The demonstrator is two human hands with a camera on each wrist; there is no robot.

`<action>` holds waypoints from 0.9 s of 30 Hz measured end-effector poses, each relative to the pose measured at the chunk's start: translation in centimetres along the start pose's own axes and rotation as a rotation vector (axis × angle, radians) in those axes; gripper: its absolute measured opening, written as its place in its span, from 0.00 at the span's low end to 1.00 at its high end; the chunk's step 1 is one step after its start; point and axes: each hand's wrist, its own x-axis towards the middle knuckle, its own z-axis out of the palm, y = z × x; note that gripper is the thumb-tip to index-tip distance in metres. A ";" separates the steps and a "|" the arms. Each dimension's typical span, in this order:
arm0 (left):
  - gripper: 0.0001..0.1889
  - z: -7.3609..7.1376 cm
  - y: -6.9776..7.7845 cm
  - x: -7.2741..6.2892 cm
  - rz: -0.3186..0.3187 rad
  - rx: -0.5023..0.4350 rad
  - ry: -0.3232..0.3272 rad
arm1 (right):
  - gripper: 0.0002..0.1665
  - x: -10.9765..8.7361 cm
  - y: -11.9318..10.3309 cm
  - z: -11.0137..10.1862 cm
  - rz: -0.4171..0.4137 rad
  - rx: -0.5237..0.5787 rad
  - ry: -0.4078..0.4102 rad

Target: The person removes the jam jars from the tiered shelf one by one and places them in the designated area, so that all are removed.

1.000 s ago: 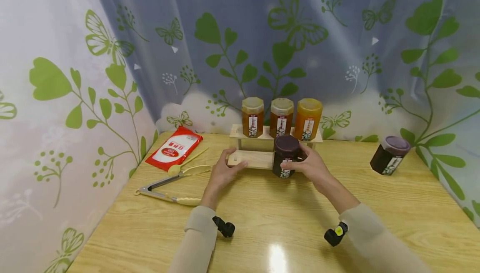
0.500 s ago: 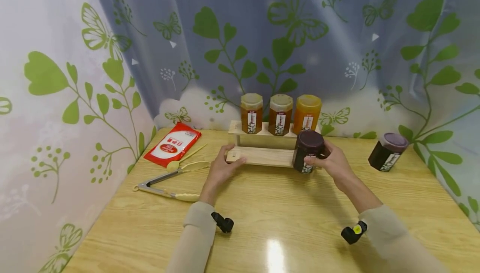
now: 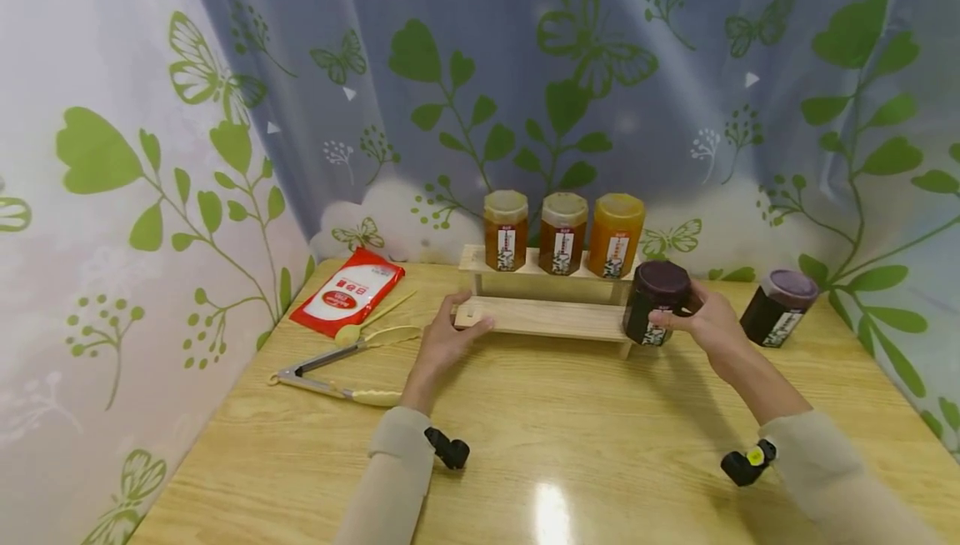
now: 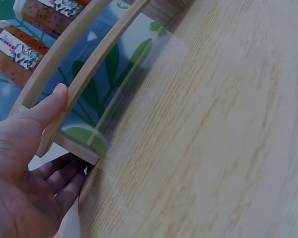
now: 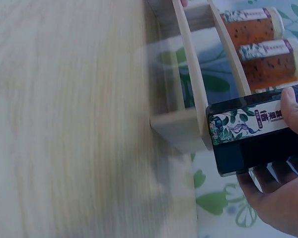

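Note:
A two-tier wooden rack [image 3: 547,317] stands against the back of the table. My left hand [image 3: 442,343] grips the left end of its lower shelf, thumb on the front edge; in the left wrist view the other fingers curl beside the rack's leg [image 4: 75,148]. In my right hand [image 3: 716,327] is a dark purple jam jar [image 3: 660,280] with a label, upright at the right end of the lower shelf. The right wrist view has the jar's base [image 5: 217,144] right at the shelf edge. Three amber and orange jars, one of them orange [image 3: 617,232], stand on the upper shelf.
Another dark jar [image 3: 780,309] leans on the table at right. To the left lie a red and white packet [image 3: 349,292], a thin yellow stick with a round end [image 3: 349,335], and spread tongs [image 3: 318,363]. A patterned curtain [image 3: 480,112] hangs behind.
My right hand has carried the dark jar rightward along the lower shelf, from its middle to its right end. The left hand has kept its hold on the left end.

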 end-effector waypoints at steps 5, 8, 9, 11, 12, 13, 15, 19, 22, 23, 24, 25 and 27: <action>0.39 0.2 -0.1 0.0 0.014 0.002 -0.003 | 0.64 0.1 0.2 -2.0 0.037 -0.020 -0.006; 0.39 0.1 -0.1 -0.1 0.014 0.003 0.003 | 0.64 0.5 0.5 -3.0 0.044 -0.027 0.012; 0.39 0.1 -0.1 -0.1 0.015 0.002 0.006 | 0.64 0.7 0.7 -3.2 0.041 -0.028 0.024; 0.39 0.0 -0.1 -0.2 0.016 -0.002 0.009 | 0.63 1.1 1.0 -3.7 0.038 -0.031 0.052; 0.39 0.0 -0.1 -0.2 0.017 -0.004 0.009 | 0.62 1.3 1.1 -4.0 0.038 -0.033 0.069; 0.39 -0.1 -0.1 -0.1 0.017 -0.007 0.008 | 0.62 1.5 1.3 -4.2 0.039 -0.031 0.083; 0.39 -0.1 -0.1 -0.1 0.016 -0.010 0.007 | 0.62 1.9 1.7 -4.7 0.048 -0.031 0.113; 0.38 -0.1 -0.1 0.0 0.007 -0.012 0.003 | 0.62 2.5 2.7 -5.4 0.073 -0.040 0.144; 0.38 -0.1 -0.2 0.0 0.005 -0.009 0.003 | 0.62 2.8 3.4 -5.8 0.084 -0.039 0.146; 0.39 -0.1 -0.2 0.0 0.008 -0.010 0.003 | 0.61 2.9 3.6 -5.9 0.086 -0.032 0.145; 0.39 -0.1 -0.2 0.0 0.005 -0.007 0.002 | 0.61 3.0 3.8 -5.9 0.089 -0.031 0.147; 0.39 -0.1 -0.2 0.0 0.006 -0.008 0.001 | 0.61 3.1 4.0 -6.0 0.094 -0.028 0.148; 0.39 -0.1 -0.2 0.0 0.007 -0.007 0.001 | 0.62 3.2 4.4 -6.1 0.104 -0.018 0.148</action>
